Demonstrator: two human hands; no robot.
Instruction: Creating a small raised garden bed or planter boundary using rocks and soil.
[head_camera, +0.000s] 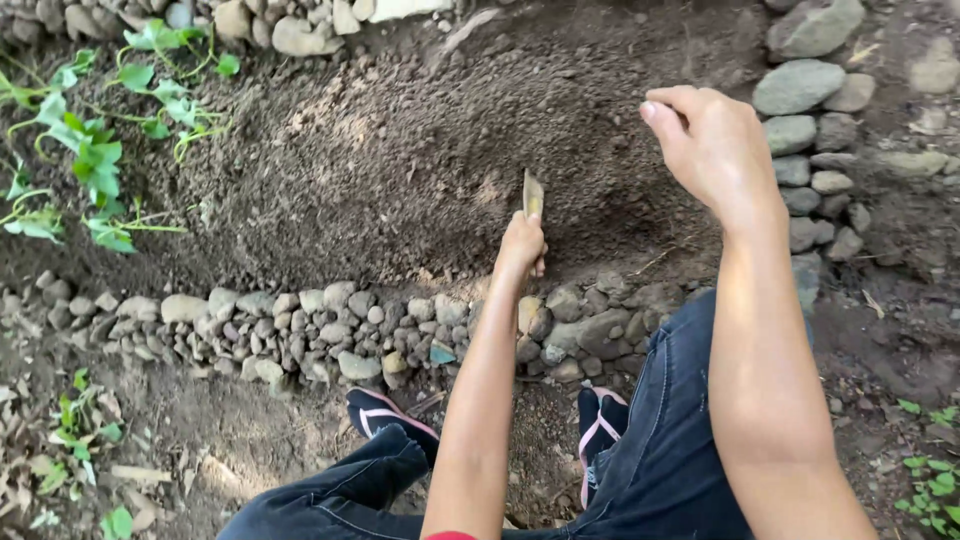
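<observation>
**Eng1:** Loose dark soil bed (400, 170) is filling the middle of the view, with a stone border (300, 330) running along its near edge and more stones (810, 130) stacking up on the right. Green leafy plants (100, 160) are growing at the far left.

**Eng2:** Hands?

**Eng1:** Left hand (522, 250) is clamping its fingers around a small flat tool (533, 194), blade poking up past the knuckles, just over the soil at the bed's near edge. Right hand (710, 145) is hovering above the bed's right side, fingers curling together; can't tell if anything is pinched inside.

**Eng2:** Risks?

**Eng1:** My read: the tool is working right beside the border, so a hard pull could be knocking stones loose or dragging soil over them. The person is squatting in flip-flops (600, 430) close to that edge, so rolling stones could be hitting toes. If the right hand is carrying something small, a slack grip could be dropping it outside the bed.

**Eng2:** Packages, labels, signs?

**Eng1:** Seeing none. Only soil, stones, plants, dry leaves (60, 450) near left.
</observation>
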